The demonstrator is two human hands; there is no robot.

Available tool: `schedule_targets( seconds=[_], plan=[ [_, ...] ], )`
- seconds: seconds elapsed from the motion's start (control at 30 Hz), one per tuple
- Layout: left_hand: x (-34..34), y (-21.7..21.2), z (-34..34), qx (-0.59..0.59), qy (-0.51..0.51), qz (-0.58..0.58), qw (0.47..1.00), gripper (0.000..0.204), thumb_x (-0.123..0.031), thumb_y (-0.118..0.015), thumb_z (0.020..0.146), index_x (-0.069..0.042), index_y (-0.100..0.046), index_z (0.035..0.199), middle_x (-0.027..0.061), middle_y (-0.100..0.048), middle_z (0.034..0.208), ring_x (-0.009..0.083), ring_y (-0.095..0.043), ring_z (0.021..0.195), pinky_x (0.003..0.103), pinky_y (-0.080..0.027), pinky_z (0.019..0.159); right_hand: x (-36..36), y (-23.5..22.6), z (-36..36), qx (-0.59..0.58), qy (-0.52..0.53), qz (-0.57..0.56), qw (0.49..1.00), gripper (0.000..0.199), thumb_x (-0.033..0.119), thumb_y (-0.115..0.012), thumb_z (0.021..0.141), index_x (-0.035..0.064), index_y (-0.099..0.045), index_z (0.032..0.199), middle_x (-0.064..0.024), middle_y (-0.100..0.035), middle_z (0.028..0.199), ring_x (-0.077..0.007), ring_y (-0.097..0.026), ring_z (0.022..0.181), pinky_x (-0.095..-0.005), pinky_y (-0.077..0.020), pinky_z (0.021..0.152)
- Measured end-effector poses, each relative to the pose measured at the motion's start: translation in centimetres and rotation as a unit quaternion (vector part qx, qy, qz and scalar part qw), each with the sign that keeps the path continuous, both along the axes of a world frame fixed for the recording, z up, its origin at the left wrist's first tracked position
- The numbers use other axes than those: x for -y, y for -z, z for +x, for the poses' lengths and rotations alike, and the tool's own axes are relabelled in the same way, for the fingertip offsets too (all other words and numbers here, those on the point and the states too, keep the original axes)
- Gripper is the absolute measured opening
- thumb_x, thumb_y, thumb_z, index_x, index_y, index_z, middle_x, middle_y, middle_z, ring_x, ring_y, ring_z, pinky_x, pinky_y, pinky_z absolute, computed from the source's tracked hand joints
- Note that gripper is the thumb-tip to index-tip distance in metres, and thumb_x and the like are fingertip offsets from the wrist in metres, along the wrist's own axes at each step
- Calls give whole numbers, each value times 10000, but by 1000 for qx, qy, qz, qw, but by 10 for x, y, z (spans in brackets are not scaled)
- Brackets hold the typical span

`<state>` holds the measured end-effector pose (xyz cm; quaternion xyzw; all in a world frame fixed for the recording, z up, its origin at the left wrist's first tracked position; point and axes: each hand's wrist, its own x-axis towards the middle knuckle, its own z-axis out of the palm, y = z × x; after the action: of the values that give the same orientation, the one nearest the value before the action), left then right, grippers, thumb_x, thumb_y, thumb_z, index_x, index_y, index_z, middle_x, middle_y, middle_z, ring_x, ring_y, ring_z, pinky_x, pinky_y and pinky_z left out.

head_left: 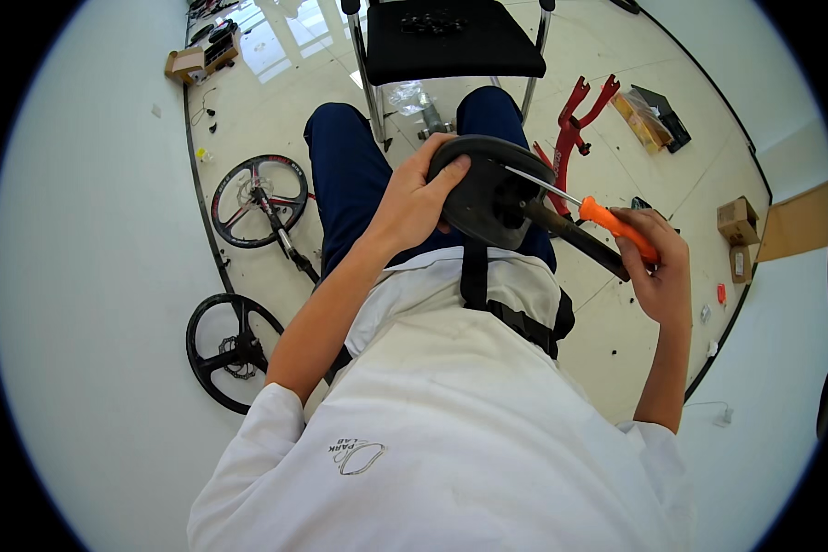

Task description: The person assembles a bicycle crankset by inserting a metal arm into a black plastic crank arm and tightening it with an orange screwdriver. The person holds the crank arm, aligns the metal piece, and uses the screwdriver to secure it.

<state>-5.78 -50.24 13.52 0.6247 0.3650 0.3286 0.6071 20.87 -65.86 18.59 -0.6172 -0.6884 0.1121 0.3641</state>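
A black bicycle saddle (469,201) is tilted over my lap, its underside toward me. Out of it runs a dark seatpost (580,244), slanting down to the right. My left hand (419,195) grips the saddle's left edge, thumb on the near face and the other fingers partly hidden behind. In my right hand (655,267) is a screwdriver with an orange handle (612,224). Its thin metal shaft points up and left across the saddle's underside; whether the tip touches anything I cannot tell. The lower end of the seatpost lies close to my right fingers.
Ahead stands a black chair (460,46) with small dark parts on its seat. To the left lie a spoked wheel (258,196) and a black three-spoke wheel (239,352). On the right are a red bicycle frame (564,143), a black case (664,118) and cardboard boxes (738,222).
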Motion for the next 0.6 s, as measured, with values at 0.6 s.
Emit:
schedule_targets(
  seconds=[0.6],
  plan=[
    [-12,-34,-7,-66,-4,79,995,312,-311,-563,977,-53,-568,1153,87,-637,824,158,-616,622,281,-482,558,1,32,19,-384,-16,-76,920,365,-3,-549,891,-9,-471,1248,-100,-535,1105,-106,-508,745,-251,-454,639]
  ],
)
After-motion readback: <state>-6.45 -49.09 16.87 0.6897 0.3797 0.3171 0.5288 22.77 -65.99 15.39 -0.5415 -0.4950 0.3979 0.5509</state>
